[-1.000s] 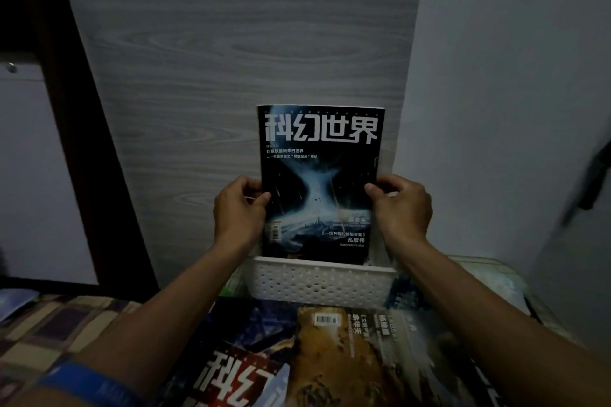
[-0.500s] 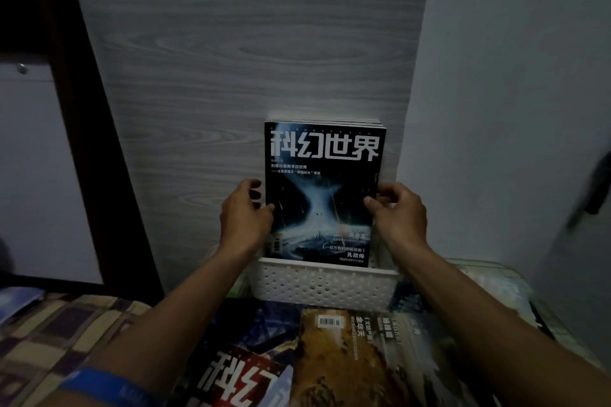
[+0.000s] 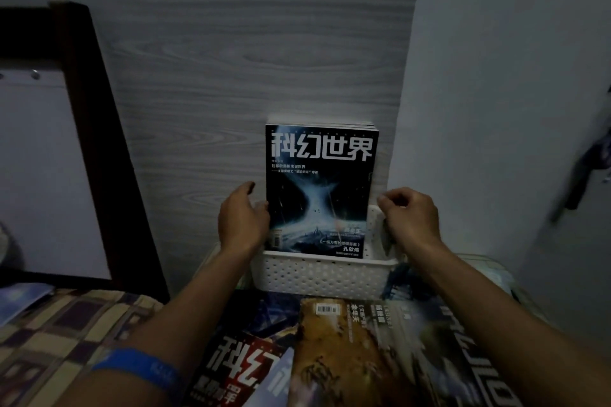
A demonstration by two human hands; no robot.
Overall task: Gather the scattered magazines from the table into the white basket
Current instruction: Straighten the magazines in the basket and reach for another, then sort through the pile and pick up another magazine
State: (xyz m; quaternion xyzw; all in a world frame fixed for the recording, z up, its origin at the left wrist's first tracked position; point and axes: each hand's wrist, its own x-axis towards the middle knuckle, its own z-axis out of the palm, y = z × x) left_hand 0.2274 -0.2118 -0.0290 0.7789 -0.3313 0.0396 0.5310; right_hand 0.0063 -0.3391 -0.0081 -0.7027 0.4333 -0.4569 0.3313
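My left hand (image 3: 243,220) is touching the upright magazine (image 3: 319,190) in the white basket (image 3: 317,276); my right hand (image 3: 408,216) is curling loosely beside it, grasping nothing. Before the basket, magazines (image 3: 357,353) are covering the table, blurred.

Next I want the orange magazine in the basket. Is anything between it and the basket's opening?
Nothing lies between the orange magazine and the basket. Upright magazines fill the back of the basket; the front looks free.
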